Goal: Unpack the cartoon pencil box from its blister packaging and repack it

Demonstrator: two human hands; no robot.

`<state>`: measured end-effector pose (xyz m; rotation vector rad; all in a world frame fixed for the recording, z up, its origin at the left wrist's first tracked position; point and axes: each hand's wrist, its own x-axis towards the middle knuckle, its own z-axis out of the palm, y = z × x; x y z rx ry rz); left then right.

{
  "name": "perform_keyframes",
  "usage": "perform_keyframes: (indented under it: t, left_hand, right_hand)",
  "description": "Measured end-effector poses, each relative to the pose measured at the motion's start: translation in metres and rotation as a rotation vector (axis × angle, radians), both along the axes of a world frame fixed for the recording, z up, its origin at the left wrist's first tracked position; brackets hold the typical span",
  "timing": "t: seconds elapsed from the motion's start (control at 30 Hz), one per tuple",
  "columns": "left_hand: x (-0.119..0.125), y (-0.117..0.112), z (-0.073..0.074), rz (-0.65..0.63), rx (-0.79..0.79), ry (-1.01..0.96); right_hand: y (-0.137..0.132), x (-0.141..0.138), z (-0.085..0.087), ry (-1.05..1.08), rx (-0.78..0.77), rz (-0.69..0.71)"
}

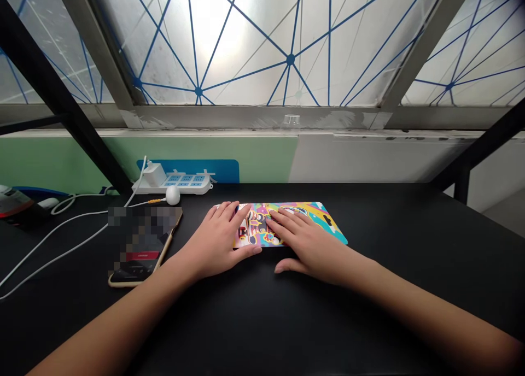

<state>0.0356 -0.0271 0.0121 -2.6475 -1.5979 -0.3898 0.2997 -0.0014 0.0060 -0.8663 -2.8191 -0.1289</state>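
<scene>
A brightly printed flat package (259,228) with a hang hole at its right end lies lengthwise on the black desk (262,316). Across its left end rests my left hand (223,236), fingers stretched out and thumb along the near edge. My right hand (305,242) lies flat over the middle and right part, its fingers spread and its thumb on the desk just in front. The two hands cover much of the printed surface. What the package contains cannot be made out.
A phone (143,256) in a light-edged case lies left of my left forearm. Behind it are a white power strip (176,184) with a plugged-in adapter, a round white object (173,195) and white cables (53,223). Black frame bars (65,92) slope at both sides; a small clear cup (291,121) stands on the sill.
</scene>
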Motion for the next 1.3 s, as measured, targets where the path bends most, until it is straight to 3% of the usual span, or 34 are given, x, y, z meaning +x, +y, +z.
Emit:
perform_keyframes:
  t: [0.23, 0.4, 0.9, 1.3]
  left_hand:
    - [-0.002, 0.001, 0.001, 0.012, -0.049, -0.003]
    - [-0.002, 0.001, 0.0, 0.027, -0.094, 0.01]
    - [-0.002, -0.001, 0.003, 0.035, -0.106, -0.015]
    - [-0.002, 0.001, 0.002, 0.059, -0.163, -0.032]
  right_hand:
    - [-0.001, -0.053, 0.005, -0.08, 0.019, 0.101]
    - [0.001, -0.071, 0.011, -0.036, 0.004, 0.129]
    - [0.01, -0.059, 0.004, -0.006, 0.002, 0.139]
    - [0.016, -0.042, 0.012, -0.022, -0.202, 0.142]
